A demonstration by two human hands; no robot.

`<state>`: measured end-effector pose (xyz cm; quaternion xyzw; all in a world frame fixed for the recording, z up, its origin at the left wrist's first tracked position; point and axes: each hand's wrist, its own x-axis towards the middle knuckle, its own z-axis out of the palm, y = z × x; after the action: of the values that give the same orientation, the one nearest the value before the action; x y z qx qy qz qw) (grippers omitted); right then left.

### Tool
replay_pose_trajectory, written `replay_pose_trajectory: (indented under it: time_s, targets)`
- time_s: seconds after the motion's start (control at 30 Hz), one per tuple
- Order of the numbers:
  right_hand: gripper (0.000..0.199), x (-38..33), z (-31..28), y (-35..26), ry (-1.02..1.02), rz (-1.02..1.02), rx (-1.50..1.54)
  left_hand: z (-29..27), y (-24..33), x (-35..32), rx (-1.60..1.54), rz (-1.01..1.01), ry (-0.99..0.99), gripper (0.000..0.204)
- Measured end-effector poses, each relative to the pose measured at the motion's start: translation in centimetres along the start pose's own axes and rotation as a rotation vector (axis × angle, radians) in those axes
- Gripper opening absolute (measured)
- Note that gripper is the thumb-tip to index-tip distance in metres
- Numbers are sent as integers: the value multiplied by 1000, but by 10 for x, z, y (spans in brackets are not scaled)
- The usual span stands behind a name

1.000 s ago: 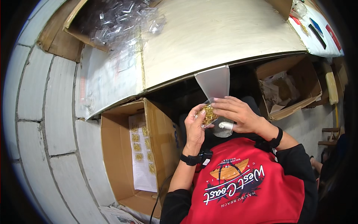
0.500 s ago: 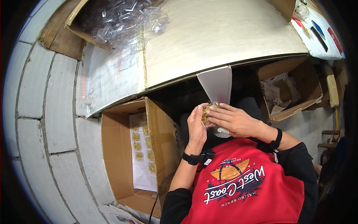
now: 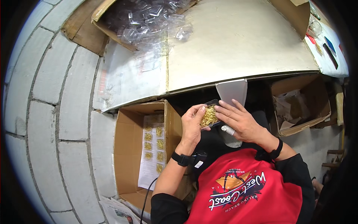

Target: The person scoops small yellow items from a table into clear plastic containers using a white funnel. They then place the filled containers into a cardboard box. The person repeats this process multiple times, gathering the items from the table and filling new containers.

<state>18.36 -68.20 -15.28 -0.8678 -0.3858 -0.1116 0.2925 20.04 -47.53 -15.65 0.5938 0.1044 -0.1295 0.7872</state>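
My left hand (image 3: 191, 125) grips a small, shallow clear plastic box (image 3: 212, 102) by its left side, the thumb at the near rim. Small gold-coloured metal pieces (image 3: 209, 116) fill it in a tangled heap; their exact kind is too small to make out. At the box's right edge, my right hand (image 3: 240, 121) has its fingers stretched out flat, the fingertips at or just over the rim. A white wrapping covers its thumb. Both hands are above my lap, in front of the table edge.
A translucent white chute-like panel (image 3: 234, 91) hangs from the table (image 3: 238, 44). Clear plastic cases (image 3: 153, 18) are heaped at the far left. A carton (image 3: 126, 149) at left holds gold-filled packs on paper (image 3: 147, 173). Another carton (image 3: 324, 108) stands right.
My right hand has slid right off the top of the heap, uncovering the gold pieces. The left hand still holds the box. The whole view has shifted, so surroundings appear farther right.
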Motion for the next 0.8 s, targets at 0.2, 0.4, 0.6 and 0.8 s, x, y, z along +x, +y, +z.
replay_pose_trajectory:
  time_s: [0.2, 0.4, 0.6, 0.8]
  targets:
    - [53, 23, 1, -13, -26, -25, 18, -11, 12, -7, -63, -3, 22, 22]
    - [51, 57, 8, -28, 48, -112, 91, -48, 31, -11, -50, 9, 37, 28]
    - [46, 89, 12, -38, 91, -186, 147, -109, 74, -27, -197, 85, 69, 43]
    - [46, 104, 40, -41, 1, -208, 216, -170, 98, -42, -177, 232, 151, 42]
